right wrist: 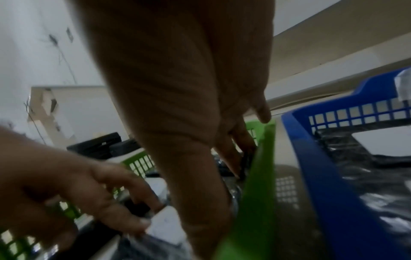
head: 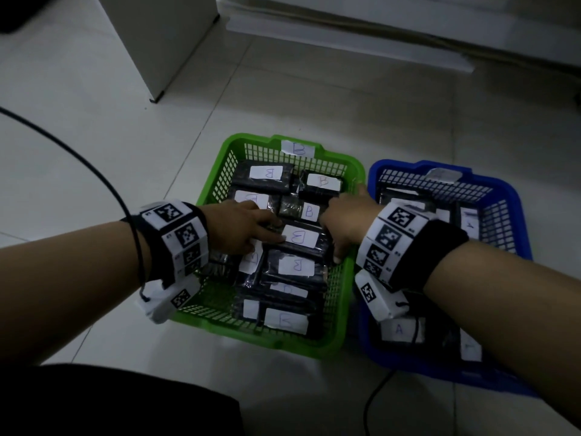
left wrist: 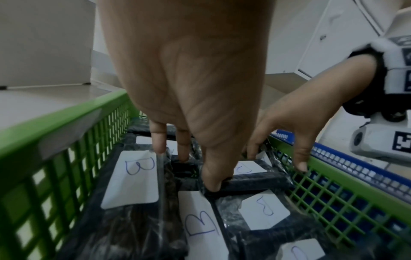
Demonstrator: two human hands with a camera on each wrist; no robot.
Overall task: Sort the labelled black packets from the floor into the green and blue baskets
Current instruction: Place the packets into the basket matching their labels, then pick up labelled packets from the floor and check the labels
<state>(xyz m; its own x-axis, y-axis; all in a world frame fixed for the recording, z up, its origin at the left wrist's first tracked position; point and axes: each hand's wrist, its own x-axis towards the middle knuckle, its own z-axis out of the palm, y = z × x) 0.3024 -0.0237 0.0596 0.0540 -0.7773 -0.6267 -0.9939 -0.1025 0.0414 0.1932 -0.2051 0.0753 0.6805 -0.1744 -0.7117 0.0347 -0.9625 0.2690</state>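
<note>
The green basket (head: 251,336) (left wrist: 55,119) holds several black packets with white B labels. Both hands are inside it on one B packet (head: 300,237) (left wrist: 251,182) that lies on top of the others. My left hand (head: 270,229) (left wrist: 209,176) pinches the packet's left end, thumb on the near edge and fingers over the far side. My right hand (head: 338,234) (left wrist: 275,160) (right wrist: 231,158) curls its fingers on the packet's right end, with its thumb against the green wall. To the right, the blue basket (head: 520,221) (right wrist: 322,176) holds A packets (head: 399,330).
The two baskets stand side by side on pale floor tiles. A black cable (head: 78,158) curves across the floor at left, and another cable (head: 374,398) runs below the baskets. A white cabinet (head: 157,42) stands at back left and a white furniture base (head: 345,36) at the back.
</note>
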